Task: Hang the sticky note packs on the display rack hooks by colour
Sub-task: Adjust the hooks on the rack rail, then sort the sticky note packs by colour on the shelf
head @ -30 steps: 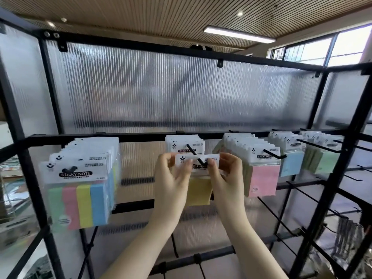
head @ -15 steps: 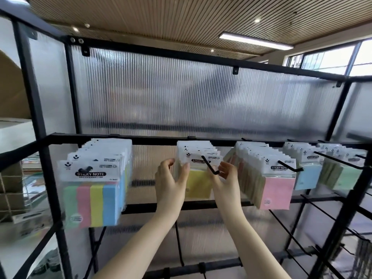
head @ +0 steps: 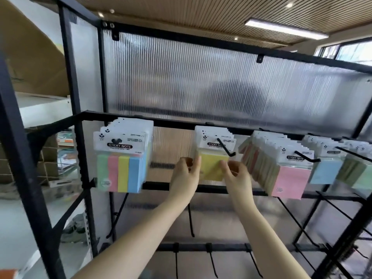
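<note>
A yellow sticky note pack (head: 211, 168) hangs at the front of a short row of yellow packs on a black hook (head: 226, 150) of the display rack (head: 171, 120). My left hand (head: 186, 175) holds its left edge, thumb on the front. My right hand (head: 236, 174) holds its right edge with curled fingers. Both hands sit low on the pack, below its white header card. Left of it hang multi-colour packs (head: 120, 172). To the right hang pink packs (head: 289, 182), then blue packs (head: 326, 172) and green packs (head: 362, 178).
Bare black hooks (head: 191, 222) jut out from the lower rails under the hung rows. A ribbed translucent panel (head: 201, 83) backs the rack. Beyond the black frame post (head: 26, 158) on the left stand white shelves and cardboard boxes (head: 30, 57).
The yellow pack has gone onto the hook and slid back against the other yellow packs. Both hands dropped from its header card to its lower sides. The view swung left.
</note>
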`<state>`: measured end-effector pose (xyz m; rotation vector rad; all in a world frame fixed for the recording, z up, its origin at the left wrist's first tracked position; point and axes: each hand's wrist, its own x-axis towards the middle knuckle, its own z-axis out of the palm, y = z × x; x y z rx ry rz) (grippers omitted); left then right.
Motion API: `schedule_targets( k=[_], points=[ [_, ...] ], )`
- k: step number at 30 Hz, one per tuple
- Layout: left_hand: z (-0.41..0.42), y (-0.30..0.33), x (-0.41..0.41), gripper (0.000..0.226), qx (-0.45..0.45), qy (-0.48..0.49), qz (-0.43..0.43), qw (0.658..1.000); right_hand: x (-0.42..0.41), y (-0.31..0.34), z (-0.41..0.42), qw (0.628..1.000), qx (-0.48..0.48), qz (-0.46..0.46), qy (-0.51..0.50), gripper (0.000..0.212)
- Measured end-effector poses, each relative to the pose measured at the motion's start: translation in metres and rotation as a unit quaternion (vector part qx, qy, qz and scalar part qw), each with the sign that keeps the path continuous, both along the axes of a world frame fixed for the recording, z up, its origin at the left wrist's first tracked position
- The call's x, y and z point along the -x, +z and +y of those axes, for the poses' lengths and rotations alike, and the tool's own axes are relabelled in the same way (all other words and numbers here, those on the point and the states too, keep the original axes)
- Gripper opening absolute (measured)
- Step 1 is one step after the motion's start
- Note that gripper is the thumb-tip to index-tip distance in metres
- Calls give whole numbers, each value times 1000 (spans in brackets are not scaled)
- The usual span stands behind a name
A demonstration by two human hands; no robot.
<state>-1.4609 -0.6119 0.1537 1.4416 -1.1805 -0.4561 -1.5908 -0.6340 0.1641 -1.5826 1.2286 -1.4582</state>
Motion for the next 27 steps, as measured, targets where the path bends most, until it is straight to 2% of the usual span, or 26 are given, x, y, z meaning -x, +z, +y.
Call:
schedule_targets(
  k=[3,8,13,19,24,27],
  points=[
    [16,-12,-6,32,-34,-3,-17,999,2,-20,7,1000,-21,20,-5,27],
    [48,-31,-25,23,-122,-69,-134,981,0,-50,22,994,-99,50,-8,24],
    [77,-44,-37,22,-162,-113,-224,954,-11,-56,49,991,-77,110,0,17],
    [120,-48,-65,23,-153,-129,-264,944,-41,-45,97,988,-10,152,29,11],
    [167,-48,-111,14,-130,-128,-245,952,-100,-44,151,987,18,135,82,23],
    [202,-49,-148,13,-131,-108,-230,958,-139,-51,187,978,12,155,138,22]
  ],
)
